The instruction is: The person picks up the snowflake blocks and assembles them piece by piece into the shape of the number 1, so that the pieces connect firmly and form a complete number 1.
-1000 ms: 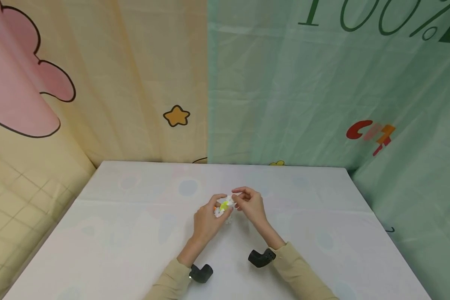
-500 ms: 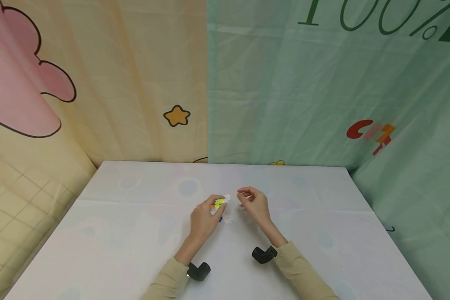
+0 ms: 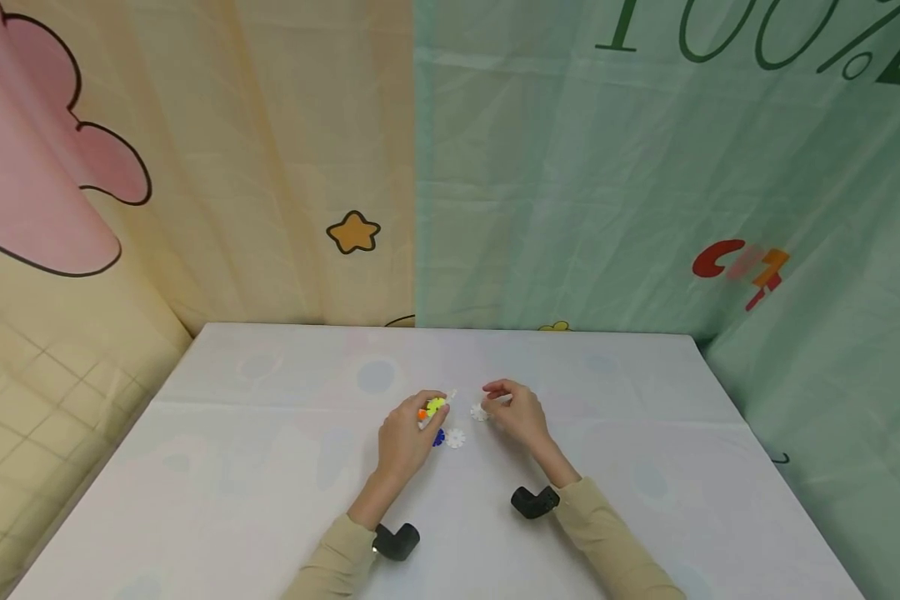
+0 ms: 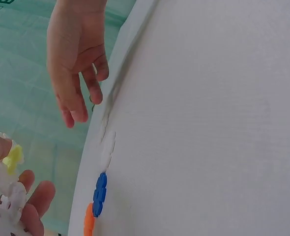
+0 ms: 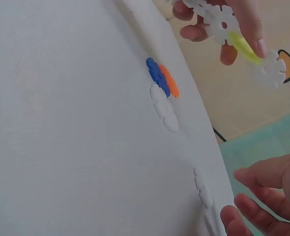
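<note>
At the bottom of the head view, my tan sleeves reach in, with a black wrist camera at my left cuff and a second black camera at my right. Beyond them, at lower centre, my left hand pinches a chain of joined discs between thumb and fingers: notched white ones, with a yellow disc set among them, held up off the table. Right of it, my right hand holds nothing; its fingers are apart and loosely bent.

On the white tabletop, a blue disc lies by my left hand, a white disc just beside it, and an orange disc on its other side. Another white disc lies near my right fingertips; whether they touch it I cannot tell.

Past the table's far edge hang a cream curtain with an orange star, upper left, and a green curtain, upper right.
</note>
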{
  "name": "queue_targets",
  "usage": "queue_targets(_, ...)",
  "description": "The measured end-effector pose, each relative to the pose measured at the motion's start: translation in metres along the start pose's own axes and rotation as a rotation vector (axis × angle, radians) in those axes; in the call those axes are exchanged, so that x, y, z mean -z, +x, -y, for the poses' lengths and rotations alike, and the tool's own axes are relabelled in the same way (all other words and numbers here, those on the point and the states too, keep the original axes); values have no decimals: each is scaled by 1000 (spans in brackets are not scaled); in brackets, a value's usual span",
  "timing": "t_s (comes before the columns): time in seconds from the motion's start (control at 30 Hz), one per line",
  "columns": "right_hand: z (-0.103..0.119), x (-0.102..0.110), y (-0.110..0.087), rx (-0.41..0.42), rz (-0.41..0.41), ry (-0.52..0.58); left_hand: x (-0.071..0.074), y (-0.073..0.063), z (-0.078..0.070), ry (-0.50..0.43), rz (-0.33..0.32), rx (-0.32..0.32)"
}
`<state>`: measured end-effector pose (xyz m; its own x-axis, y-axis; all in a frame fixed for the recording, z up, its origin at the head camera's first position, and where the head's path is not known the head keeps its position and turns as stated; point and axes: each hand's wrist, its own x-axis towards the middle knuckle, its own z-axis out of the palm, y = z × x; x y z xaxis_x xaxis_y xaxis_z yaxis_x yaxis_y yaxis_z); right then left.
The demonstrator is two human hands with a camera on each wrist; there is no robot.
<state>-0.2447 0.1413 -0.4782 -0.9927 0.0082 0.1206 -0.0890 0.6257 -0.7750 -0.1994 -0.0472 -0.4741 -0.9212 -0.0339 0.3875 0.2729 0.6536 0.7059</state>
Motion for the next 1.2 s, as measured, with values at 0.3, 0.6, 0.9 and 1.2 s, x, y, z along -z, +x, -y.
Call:
queue_targets(0.3,-5,-5,-1,-34,77,-128,3,0,2,-28,22,13)
queue_targets(0.6,-2,-6,-3,-6,106,-222,4,1,0,-72,34,18)
queue_targets(0.9,-4,-8,-2,6,99,-90,3,-1,2,-107,33,33)
queue_targets(1.2,1,-7,-3,6,80,104,6,-1,0,-191,68,99)
